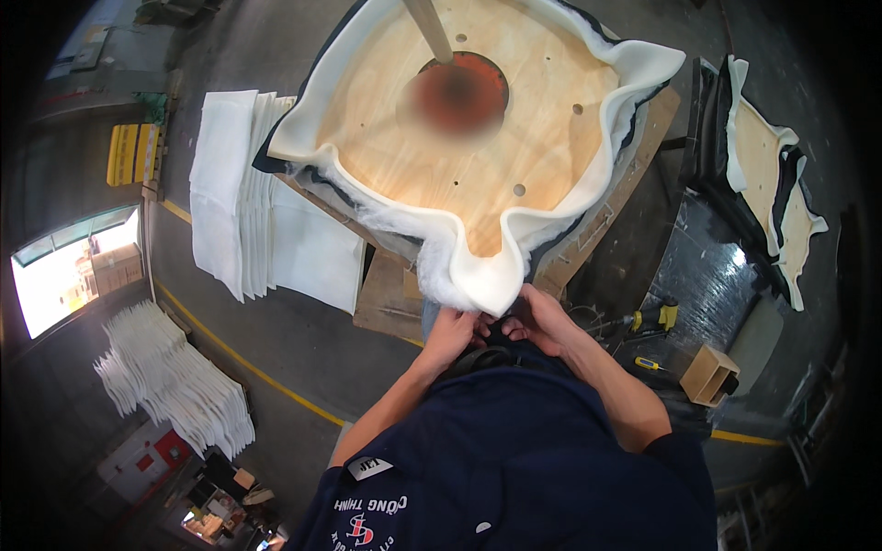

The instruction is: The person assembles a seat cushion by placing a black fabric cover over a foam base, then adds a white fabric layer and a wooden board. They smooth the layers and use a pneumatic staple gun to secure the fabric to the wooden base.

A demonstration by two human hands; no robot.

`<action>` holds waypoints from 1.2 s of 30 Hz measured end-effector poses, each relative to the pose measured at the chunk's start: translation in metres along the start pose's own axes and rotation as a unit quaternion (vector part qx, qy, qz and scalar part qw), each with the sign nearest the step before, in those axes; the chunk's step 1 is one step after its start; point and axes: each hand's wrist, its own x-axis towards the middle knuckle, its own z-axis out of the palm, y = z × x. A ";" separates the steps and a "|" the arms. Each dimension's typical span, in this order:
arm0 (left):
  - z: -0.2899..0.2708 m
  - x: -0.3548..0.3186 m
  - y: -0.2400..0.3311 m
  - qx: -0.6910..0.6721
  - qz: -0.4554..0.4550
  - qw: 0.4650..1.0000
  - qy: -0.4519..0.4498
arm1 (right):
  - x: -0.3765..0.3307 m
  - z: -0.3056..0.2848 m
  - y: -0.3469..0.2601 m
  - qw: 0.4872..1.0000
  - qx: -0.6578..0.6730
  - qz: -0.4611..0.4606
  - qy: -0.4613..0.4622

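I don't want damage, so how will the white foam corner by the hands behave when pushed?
Its smooth curls suggest the white foam corner will bend softly. It probably won't slide freely, since it continues around the wooden panel.

Dk grey flr (294, 335) spreads thru the rm, w/ a yel. line (220, 346) curving across the left side & a 2nd yel. stripe (749, 439) near right. Bright opening (55, 280) in the dim left wall (69, 165) lets in strong wht light, w/ cardboard boxes (118, 266) visible there. Yel. panel (133, 154) far left; stack of wht sheets (179, 381) near left, beyond the line; red & wht unit (138, 464) nearer, by blurry clutter. Right: shiny dk surface (684, 248) catches a glare spot.
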 end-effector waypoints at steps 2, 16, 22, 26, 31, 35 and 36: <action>0.003 0.007 -0.003 0.017 -0.003 1.000 0.009 | 0.003 0.002 -0.003 0.999 0.026 0.028 -0.024; 0.018 0.035 0.005 0.204 -0.045 0.978 -0.013 | 0.009 0.009 0.005 0.990 -0.084 -0.096 0.062; 0.006 0.042 -0.008 0.274 0.062 0.960 -0.004 | 0.008 0.013 -0.006 0.990 0.129 0.034 0.054; -0.009 0.049 -0.015 0.453 0.193 0.869 -0.044 | 0.024 0.011 0.003 0.988 0.116 -0.002 0.105; -0.019 0.053 -0.027 0.532 0.352 0.770 -0.006 | 0.031 0.012 0.016 0.974 -0.011 -0.192 0.119; -0.036 0.063 -0.040 0.542 0.328 0.774 -0.008 | 0.029 0.010 0.023 0.896 -0.214 -0.339 0.190; -0.039 0.066 -0.048 0.548 0.358 0.756 0.005 | 0.024 0.013 0.023 0.884 -0.225 -0.358 0.199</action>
